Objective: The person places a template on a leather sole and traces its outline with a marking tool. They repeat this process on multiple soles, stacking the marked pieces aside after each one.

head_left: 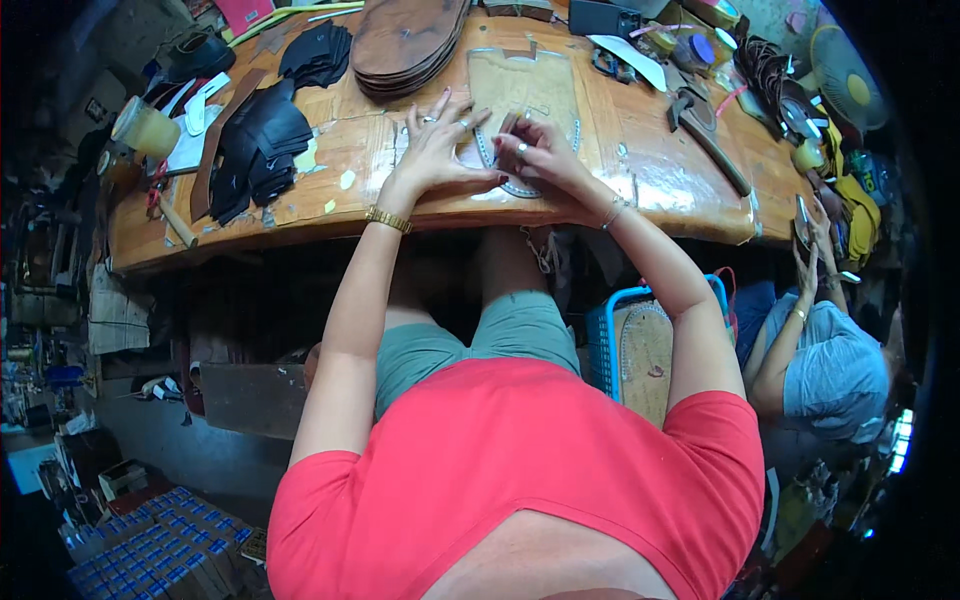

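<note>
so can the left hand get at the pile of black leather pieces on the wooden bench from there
Probably yes: the left hand rests flat on the bench, and bare wood lies between it and the black leather pieces to its left, nothing blocking.

A stack of brown sole-shaped boards [405, 40] lay at the far edge of the wooden surface [680, 185]. Black leather pieces [260, 140] were heaped at the left, near a yellowish jar [145, 127]. A hammer [708, 135] rested to the right. A blue basket [610, 345] stood below, beside a seated person in a pale blue shirt [835, 370].
</note>
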Demonstrator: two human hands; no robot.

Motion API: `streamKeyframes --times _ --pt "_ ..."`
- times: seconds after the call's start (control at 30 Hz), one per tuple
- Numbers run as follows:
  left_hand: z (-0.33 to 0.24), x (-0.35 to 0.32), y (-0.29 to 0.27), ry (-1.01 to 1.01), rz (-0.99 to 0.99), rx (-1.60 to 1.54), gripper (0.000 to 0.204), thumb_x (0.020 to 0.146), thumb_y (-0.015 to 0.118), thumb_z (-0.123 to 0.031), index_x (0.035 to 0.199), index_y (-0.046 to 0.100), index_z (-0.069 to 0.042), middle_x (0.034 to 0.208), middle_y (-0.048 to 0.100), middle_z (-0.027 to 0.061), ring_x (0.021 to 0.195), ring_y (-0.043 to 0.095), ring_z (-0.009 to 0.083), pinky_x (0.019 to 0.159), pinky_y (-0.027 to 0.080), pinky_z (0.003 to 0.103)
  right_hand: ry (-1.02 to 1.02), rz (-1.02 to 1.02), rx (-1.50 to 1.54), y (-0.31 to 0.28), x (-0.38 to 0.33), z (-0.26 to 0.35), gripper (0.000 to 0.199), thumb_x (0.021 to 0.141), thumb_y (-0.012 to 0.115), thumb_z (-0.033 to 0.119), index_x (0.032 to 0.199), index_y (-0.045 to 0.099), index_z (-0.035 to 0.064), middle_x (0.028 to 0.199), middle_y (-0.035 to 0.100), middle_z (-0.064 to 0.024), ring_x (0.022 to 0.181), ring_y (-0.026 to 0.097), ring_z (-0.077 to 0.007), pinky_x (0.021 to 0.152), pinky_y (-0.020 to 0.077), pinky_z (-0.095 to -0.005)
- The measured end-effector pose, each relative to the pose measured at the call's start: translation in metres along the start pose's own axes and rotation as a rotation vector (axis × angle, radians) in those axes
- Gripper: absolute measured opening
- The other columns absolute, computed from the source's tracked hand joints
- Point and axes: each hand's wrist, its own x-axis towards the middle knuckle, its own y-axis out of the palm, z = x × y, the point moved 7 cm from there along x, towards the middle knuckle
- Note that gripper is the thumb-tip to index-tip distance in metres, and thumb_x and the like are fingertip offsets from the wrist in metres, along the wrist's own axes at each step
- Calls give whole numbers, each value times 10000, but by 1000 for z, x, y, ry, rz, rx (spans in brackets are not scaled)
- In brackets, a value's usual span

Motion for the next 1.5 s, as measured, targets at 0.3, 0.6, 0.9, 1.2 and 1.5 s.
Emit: streamKeyframes --times 0.3,0.6,0.9,1.2,1.5 --pt "0 0 0 9 -19 38 1005 504 715 -716 1354 496 -228 1464 364 68 1427 160 319 1026 -11 716 -193 -16 -260 7 5 0 173 878 644 151 861 623 -21 668 593 -49 578 474 -105 537 410 -293" --pt "0 0 -1 -23 4 -11 992 515 747 -675 1359 472 -233 1457 380 36 1425 185 299 1027 4 711 -376 -37 -386 13 6 15 172 892 629 132 919 615 -37 688 598 -76 600 521 -131 568 444 -289" --pt "4 2 1 -63 12 -43 1144 462 717 -747 1397 404 -166 1465 374 58 1428 175 285 1041 -48 703 -484 0 -572 18 6 25 172 877 630 135 877 587 -32 688 573 -164 574 542 -212 568 442 -348" --pt "4 0 -2 -51 -58 -71 1208 473 765 -686 1458 283 -177 1481 363 65 1417 216 302 1041 6 692 -450 -31 -587 17 14 23 158 877 624 115 850 578 -34 667 580 -126 606 543 -164 578 443 -319" --pt "5 0 0 -55 -70 -73 1285 451 710 -766 1479 228 -164 1472 363 117 1409 231 296 1069 -48 667 -411 -110 -509 12 19 26 165 867 650 131 858 599 -26 704 604 -147 606 538 -151 575 447 -323"
